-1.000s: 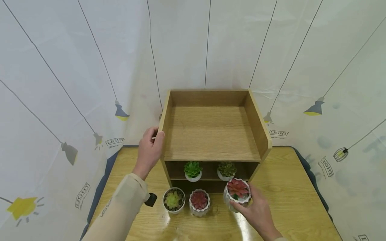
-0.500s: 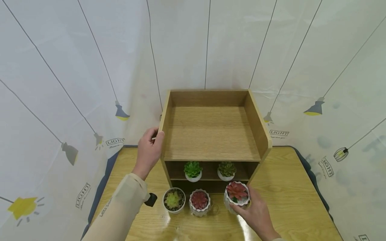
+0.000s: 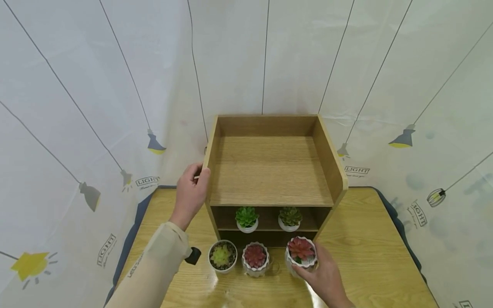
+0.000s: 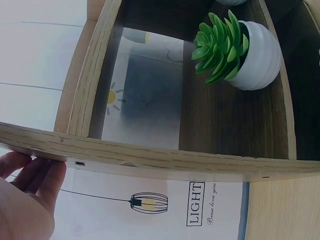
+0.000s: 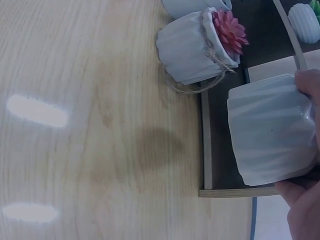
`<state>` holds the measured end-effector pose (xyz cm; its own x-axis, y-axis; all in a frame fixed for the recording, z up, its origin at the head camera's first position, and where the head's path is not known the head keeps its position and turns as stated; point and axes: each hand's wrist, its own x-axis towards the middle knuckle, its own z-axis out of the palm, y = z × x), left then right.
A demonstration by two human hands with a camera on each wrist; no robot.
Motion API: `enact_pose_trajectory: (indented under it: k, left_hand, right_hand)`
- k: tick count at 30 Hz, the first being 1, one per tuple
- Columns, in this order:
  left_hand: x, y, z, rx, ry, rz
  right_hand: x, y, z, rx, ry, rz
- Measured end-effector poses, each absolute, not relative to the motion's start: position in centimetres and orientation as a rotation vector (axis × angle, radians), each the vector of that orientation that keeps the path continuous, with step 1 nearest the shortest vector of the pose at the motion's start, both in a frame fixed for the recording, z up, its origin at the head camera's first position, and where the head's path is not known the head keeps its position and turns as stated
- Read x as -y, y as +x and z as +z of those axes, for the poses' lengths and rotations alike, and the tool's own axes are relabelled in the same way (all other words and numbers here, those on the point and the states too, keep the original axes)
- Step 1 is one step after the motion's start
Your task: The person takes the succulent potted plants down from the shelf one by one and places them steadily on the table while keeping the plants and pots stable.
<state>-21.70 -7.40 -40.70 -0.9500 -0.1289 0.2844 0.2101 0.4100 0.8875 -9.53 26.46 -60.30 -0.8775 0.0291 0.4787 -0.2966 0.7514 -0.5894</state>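
My left hand (image 3: 190,190) rests its fingertips (image 4: 52,175) against the outer left side of a small wooden shelf (image 3: 269,171). My right hand (image 3: 327,273) grips a white ribbed pot (image 5: 272,130) holding a red artificial succulent (image 3: 301,249), thumb at the near side and fingers round the right. The pot is raised off the table before the shelf's lower right opening. To its left stand a white fluted pot with a dark red succulent (image 3: 255,256) and a round white pot with a yellow-green succulent (image 3: 221,256).
A bright green succulent (image 3: 247,217) and a darker green succulent (image 3: 290,217), both in white pots, stand on the shelf's middle level. Twine (image 5: 215,57) is tied round the fluted pot on the wooden table (image 3: 369,248). A lamp-printed cloth (image 3: 285,55) hangs behind.
My right hand has lowered the held potted succulent slightly and drawn it a little toward me. The left hand stays at the shelf's side.
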Motion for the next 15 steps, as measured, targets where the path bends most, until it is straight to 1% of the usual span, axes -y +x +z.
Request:
enact_pose_trajectory:
  k: [9,15]
  left_hand:
    - [7.4,-21.8,-40.9,2.357,-0.073,-1.558]
    - [7.4,-21.7,-40.9,2.362,-0.066,-1.555]
  right_hand:
    - [-26.0,-9.4,-61.8,2.502,0.187,0.960]
    - [-25.5,-9.2,-62.4,2.562,0.124,1.007]
